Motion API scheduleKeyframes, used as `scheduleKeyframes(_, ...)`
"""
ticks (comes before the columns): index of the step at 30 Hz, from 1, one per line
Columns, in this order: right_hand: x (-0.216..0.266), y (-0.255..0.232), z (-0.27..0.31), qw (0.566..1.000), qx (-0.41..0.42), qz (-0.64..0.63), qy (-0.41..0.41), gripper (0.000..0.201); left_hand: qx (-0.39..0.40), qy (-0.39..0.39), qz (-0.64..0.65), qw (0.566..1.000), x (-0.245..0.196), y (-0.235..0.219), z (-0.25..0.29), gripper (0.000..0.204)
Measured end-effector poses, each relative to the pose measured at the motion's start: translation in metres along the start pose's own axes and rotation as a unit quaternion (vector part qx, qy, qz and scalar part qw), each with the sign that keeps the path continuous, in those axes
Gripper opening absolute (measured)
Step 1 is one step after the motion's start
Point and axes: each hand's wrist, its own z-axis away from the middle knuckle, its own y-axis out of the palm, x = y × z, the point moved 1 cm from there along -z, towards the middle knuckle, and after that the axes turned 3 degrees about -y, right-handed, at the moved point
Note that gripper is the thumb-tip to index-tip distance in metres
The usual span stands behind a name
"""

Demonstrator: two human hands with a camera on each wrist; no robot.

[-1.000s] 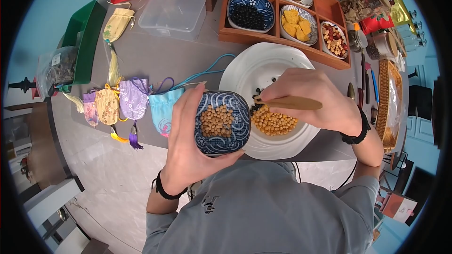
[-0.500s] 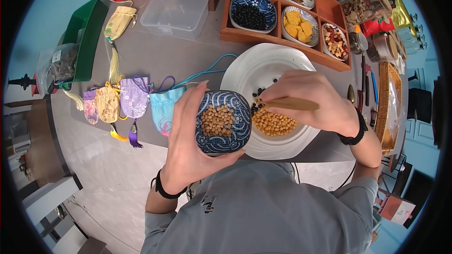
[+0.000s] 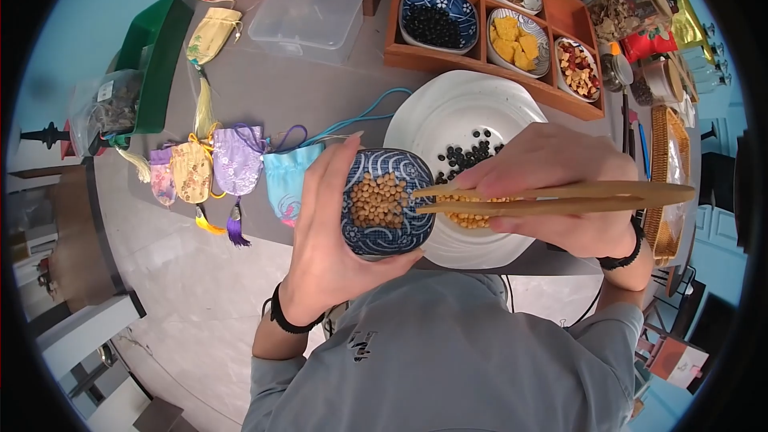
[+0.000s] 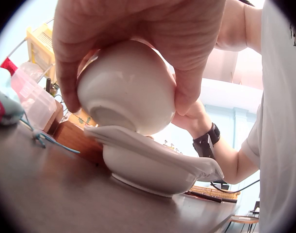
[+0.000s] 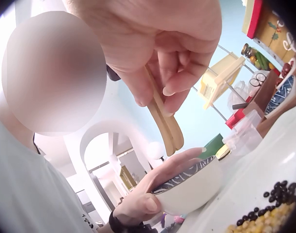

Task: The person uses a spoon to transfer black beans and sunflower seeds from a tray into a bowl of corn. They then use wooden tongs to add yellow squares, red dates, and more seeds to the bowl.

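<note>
In the head view the left hand [image 3: 324, 224] grips a small blue-patterned bowl [image 3: 366, 238] of tan beans [image 3: 378, 202]. The left wrist view shows that bowl's white outside [image 4: 128, 87] just above the rim of a white dish [image 4: 148, 162]. The right hand [image 3: 560, 184] pinches wooden tweezers [image 3: 592, 190], their tips over the small bowl's right side. In the right wrist view the tweezers' tips [image 5: 173, 145] stand above the bowl; no bean shows between them. Black beans [image 3: 464, 157] and yellow beans [image 3: 472, 214] lie in the white dish [image 3: 408, 124], partly hidden by the right hand.
A wooden compartment tray [image 3: 392, 56] with several small bowls stands behind the dish. A clear plastic box [image 3: 308, 24] and drawstring pouches [image 3: 238, 162] are to the left, beside a green bin [image 3: 160, 64]. Jars [image 3: 656, 80] and a wicker basket [image 3: 668, 184] stand at the right.
The right hand has moved from over the white dish toward the small bowl, bringing the tweezers' tips above it. More black beans in the dish are uncovered. The left hand still grips the bowl.
</note>
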Motion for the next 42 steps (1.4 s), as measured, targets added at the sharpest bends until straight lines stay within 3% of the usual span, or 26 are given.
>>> scheduleKeyframes(4, 0.001, -0.008, 0.011, 0.999, -0.044, -0.012, 0.006, 0.027, 0.004, 0.0, -0.015, 1.0, -0.001, -0.002, -0.001, 0.117)
scheduleKeyframes(8, -0.002, -0.023, 0.039, 0.983, -0.158, -0.08, 0.053, 0.028, 0.017, 0.002, -0.037, 0.999, -0.005, -0.005, -0.005, 0.116)
scheduleKeyframes(12, -0.026, -0.042, 0.086, 0.949, -0.304, -0.087, 0.008, 0.034, 0.031, -0.001, -0.06, 0.998, -0.012, -0.007, -0.007, 0.112)
scheduleKeyframes(17, -0.05, -0.051, 0.129, 0.903, -0.387, -0.177, 0.054, 0.039, 0.062, -0.012, -0.101, 0.993, -0.021, -0.011, -0.011, 0.107)
scheduleKeyframes(26, -0.085, -0.059, 0.153, 0.858, -0.4, -0.32, 0.029, 0.041, 0.126, -0.029, -0.236, 0.963, -0.052, -0.016, -0.031, 0.09)
scheduleKeyframes(32, -0.087, -0.059, 0.156, 0.859, -0.364, -0.359, 0.023, 0.04, 0.188, -0.009, -0.244, 0.951, -0.076, -0.022, -0.067, 0.089)
scheduleKeyframes(37, -0.093, -0.062, 0.161, 0.836, -0.368, -0.407, -0.013, 0.037, 0.159, 0.16, -0.227, 0.947, -0.111, -0.008, -0.147, 0.086)
scheduleKeyframes(40, -0.09, -0.06, 0.16, 0.824, -0.373, -0.427, -0.013, 0.032, 0.144, 0.208, -0.209, 0.945, -0.118, 0.028, -0.208, 0.083)
scheduleKeyframes(42, -0.089, -0.059, 0.159, 0.823, -0.364, -0.436, -0.009, 0.031, 0.164, 0.194, -0.214, 0.943, -0.133, 0.058, -0.243, 0.084)
